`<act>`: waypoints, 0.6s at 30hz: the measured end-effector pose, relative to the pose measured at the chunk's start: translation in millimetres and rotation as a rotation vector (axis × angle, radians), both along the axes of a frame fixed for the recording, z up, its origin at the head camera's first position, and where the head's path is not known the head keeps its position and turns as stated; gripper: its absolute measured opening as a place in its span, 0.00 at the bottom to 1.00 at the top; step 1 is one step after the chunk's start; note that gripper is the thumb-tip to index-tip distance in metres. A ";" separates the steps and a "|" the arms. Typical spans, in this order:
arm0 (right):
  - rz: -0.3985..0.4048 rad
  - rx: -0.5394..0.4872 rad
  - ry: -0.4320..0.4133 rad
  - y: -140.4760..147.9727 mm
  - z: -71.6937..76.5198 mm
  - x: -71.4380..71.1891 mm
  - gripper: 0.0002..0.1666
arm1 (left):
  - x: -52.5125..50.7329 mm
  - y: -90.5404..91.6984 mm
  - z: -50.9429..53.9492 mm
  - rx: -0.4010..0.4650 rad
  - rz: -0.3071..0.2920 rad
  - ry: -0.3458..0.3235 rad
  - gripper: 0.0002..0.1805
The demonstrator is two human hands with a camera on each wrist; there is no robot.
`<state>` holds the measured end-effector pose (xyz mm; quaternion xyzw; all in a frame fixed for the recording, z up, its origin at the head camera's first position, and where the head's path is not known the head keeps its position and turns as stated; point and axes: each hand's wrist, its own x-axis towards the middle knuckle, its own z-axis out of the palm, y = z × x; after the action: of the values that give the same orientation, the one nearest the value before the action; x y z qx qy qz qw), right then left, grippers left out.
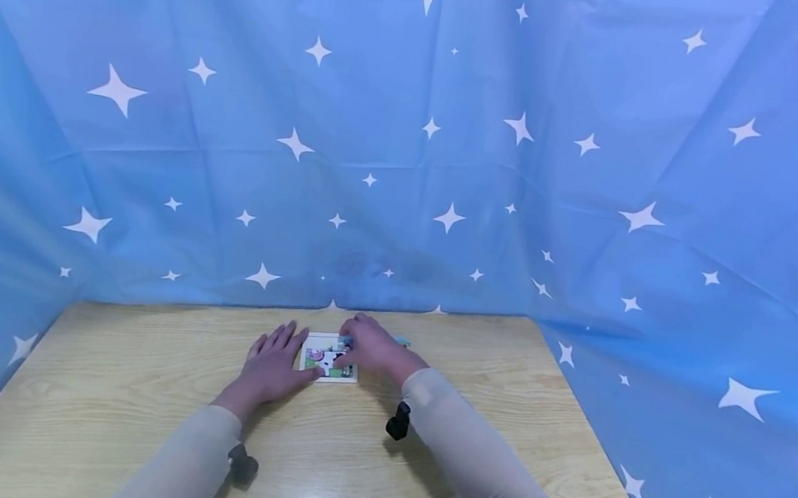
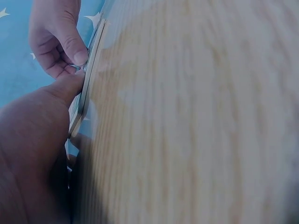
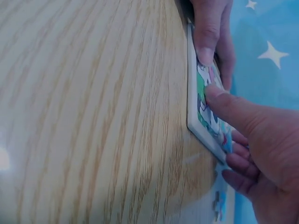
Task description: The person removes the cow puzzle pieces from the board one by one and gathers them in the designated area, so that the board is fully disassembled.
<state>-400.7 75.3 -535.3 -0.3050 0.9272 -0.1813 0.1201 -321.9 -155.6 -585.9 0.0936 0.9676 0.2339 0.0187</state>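
A small picture puzzle [image 1: 315, 355] in a white frame lies flat near the far side of the table, showing a pink figure and a black-and-white one on green. My left hand [image 1: 273, 367] rests at its left edge, fingers stretched out and thumb on the picture. From the right, my right hand [image 1: 377, 347] reaches over it. The right thumb [image 3: 219, 95] touches the picture, while the other right fingers are bent by the frame's far right edge. Whether they pinch a piece is hidden.
A loose blue puzzle piece [image 3: 219, 205] lies on the table just right of the frame, partly behind my right hand in the head view. The wooden table [image 1: 146, 384] ends at a blue curtain [image 1: 377, 128] with white stars, at the back and sides.
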 end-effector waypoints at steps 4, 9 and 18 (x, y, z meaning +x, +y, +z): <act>0.040 0.002 0.057 4.3 -1.4 -4.1 0.24 | -0.5 -0.6 -0.4 0.007 -0.001 -0.005 0.56; 0.073 -0.025 0.089 6.6 -2.3 -7.2 0.19 | -5.9 -3.7 -8.0 0.003 -0.001 -0.004 0.57; 0.105 0.000 0.124 3.4 3.1 -5.6 0.19 | -1.8 -1.7 -1.6 0.018 -0.002 -0.003 0.56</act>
<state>-406.4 78.7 -532.2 -0.3639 0.9155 -0.1557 0.0719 -323.6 -157.4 -587.5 0.0944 0.9653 0.2425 0.0193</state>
